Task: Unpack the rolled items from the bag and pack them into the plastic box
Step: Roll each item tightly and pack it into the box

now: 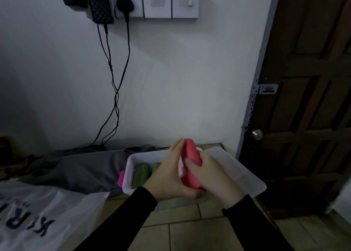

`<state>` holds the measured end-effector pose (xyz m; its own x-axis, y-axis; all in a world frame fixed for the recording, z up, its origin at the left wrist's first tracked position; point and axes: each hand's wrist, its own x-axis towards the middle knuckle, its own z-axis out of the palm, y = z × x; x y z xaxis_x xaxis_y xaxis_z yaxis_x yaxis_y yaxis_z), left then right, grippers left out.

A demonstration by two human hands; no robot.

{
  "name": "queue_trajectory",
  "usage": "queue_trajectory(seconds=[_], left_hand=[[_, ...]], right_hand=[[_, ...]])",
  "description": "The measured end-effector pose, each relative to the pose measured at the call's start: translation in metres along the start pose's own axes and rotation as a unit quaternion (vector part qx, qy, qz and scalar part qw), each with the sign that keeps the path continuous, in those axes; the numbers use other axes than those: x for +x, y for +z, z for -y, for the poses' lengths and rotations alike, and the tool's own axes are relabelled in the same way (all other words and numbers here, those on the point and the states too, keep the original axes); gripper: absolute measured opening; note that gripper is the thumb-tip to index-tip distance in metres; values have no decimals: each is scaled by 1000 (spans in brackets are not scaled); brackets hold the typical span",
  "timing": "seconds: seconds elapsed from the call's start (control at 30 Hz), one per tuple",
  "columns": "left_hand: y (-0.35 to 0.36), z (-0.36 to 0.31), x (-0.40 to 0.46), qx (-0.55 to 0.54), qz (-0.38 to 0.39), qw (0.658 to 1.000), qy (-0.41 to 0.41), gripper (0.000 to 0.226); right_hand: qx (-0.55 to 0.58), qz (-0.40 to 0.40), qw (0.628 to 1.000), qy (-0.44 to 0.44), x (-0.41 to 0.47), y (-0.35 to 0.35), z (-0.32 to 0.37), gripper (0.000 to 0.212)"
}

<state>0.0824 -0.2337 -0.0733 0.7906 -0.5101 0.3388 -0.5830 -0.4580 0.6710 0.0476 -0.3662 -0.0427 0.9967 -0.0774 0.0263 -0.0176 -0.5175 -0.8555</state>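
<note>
While both hands met above the plastic box [131, 160], the red roll [191, 167] was held between them, over the box's middle. Left hand [171, 176]: fingers straight, flat against the roll's left side, thumb under its near end. Right hand [210, 173]: grip closed around the roll from the right. Two green rolls [142, 173] lay side by side inside the box, at its left end. Pink clip [121, 178] on the box's left wall. White printed bag [38, 218] lay on the tiled floor [190, 231], left of the box. Grey cloth [81, 167] beyond the bag.
</note>
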Motion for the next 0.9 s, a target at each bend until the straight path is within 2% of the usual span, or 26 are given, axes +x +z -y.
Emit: queue_trajectory(seconds=[0.03,0.1,0.17,0.23,0.3,0.37,0.43,0.53,0.57,0.63,0.67,0.7,0.73,0.8,0.9], left_hand=[[-2,-3,3,49,1,999,14,136],[-4,-9,5,92,-9,995,32,137],[-5,-10,6,61,-23,997,30,130],[-5,-8,5,-11,-56,998,11,122],[1,-4,2,-112,-91,989,-21,115],[9,-3,-2,-214,-116,969,-47,110],[14,1,-6,-267,-124,954,-63,110],[9,8,-7,-211,-59,972,-82,116],[5,8,-6,-161,-29,983,-84,119],[-3,3,-3,-28,11,997,-64,125],[-6,-3,-2,26,15,999,-44,128],[-8,-7,0,55,9,998,-28,130],[-10,-10,1,60,-7,998,-18,130],[-9,-12,3,25,-56,998,-15,127],[1,-9,2,-129,-132,982,-42,113]], right_hand=[[-36,-27,998,-37,0,4,-1,24],[-28,-58,996,-64,1,10,-1,31],[62,-24,998,-13,3,7,2,28],[176,20,982,62,6,2,4,34],[316,65,938,130,13,-3,4,40],[444,119,873,160,15,-3,3,39],[489,144,842,178,13,-2,1,33],[480,141,844,192,9,-1,-5,33],[448,118,865,191,10,0,-7,35],[319,58,934,149,10,1,-10,33],[261,33,957,124,11,1,-9,31],[248,27,962,112,12,2,-8,29],[266,33,957,113,13,1,-7,30],[363,62,918,145,15,1,-3,40],[489,116,848,170,16,-4,5,45]])
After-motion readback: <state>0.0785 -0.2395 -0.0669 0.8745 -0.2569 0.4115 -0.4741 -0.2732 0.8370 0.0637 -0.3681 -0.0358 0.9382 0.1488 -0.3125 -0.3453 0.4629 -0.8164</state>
